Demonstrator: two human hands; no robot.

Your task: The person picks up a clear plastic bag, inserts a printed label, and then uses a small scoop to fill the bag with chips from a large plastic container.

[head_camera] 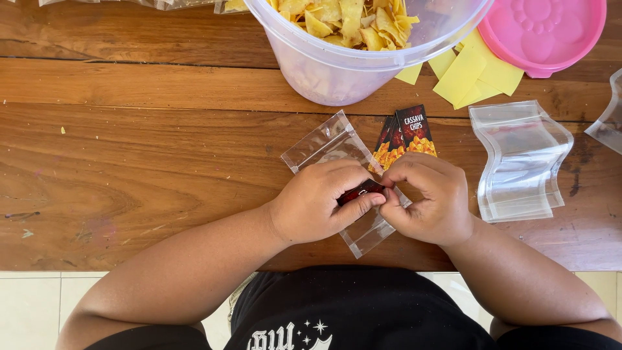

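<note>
Flat on the wooden counter (129,162), a clear plastic pouch (324,146), pinned there for steadiness. Left hand (317,201) and right hand (427,201) together, both pinching a dark printed label (359,192) at the pouch mouth. Beyond: spare labels (405,136), chip tub (350,58), yellow papers (476,71), pouch stack (521,159) within easy reach.

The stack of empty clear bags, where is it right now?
In the head view, the stack of clear bags lies on the wooden table, just beyond the right hand, below the yellow papers.
</note>
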